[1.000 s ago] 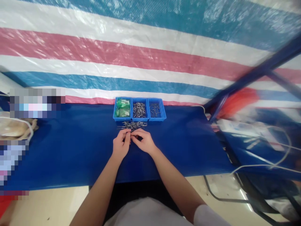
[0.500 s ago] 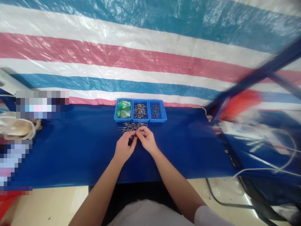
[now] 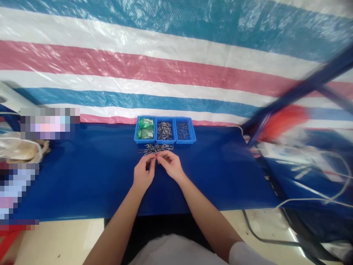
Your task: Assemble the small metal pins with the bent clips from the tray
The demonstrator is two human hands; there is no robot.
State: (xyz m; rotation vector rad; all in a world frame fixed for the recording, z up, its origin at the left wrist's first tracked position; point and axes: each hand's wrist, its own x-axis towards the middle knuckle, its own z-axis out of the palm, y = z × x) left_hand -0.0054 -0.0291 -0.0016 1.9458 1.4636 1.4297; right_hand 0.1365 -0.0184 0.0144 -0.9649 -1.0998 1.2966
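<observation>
My left hand and my right hand meet at their fingertips over the blue table, just in front of a loose pile of thin metal pins. Both hands are closed in a pinch; whatever lies between the fingertips is too small to make out. Behind the pile stand three joined blue bins. Green-and-clear packets fill the left bin, many metal pins the middle one, and fewer pins lie in the right bin.
The blue table runs up to a striped plastic sheet. At the left edge sits a tan bag. To the right are a blue metal frame, a red bag and a white cable.
My left hand has shifted slightly left and its fingers are closer together. My right fingertips have moved a little left too. The bins and the pile look the same.
</observation>
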